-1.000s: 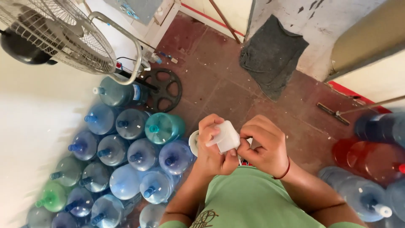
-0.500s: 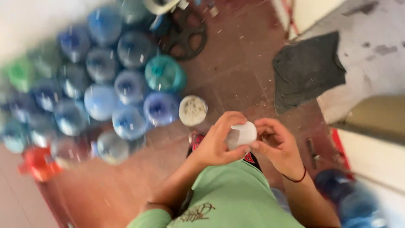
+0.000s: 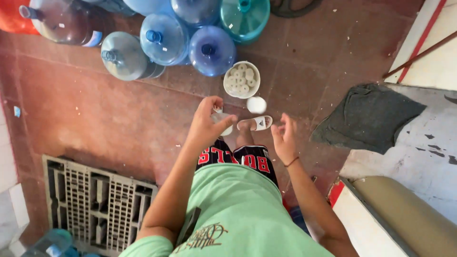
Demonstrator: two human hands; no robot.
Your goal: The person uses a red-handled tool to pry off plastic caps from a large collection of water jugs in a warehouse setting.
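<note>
My left hand (image 3: 208, 123) grips a small white cap-like piece (image 3: 223, 119) between thumb and fingers. To its right, my right hand (image 3: 284, 137) is open, fingers apart, holding nothing. A round white cap (image 3: 256, 104) is in the air or on the floor between the hands and a white bowl (image 3: 225, 84) filled with several white caps. Below the hands I see a sandalled foot (image 3: 255, 124), dark shorts and a green shirt.
Several large blue and teal water jugs (image 3: 211, 50) lie clustered on the red tiled floor at the top. A grey plastic crate (image 3: 97, 202) lies at the lower left. A dark cloth (image 3: 369, 116) lies at the right beside a white step.
The view swung toward the floor. Both hands held one white piece together; now they are apart, the right hand is empty and a white cap is near the bowl.
</note>
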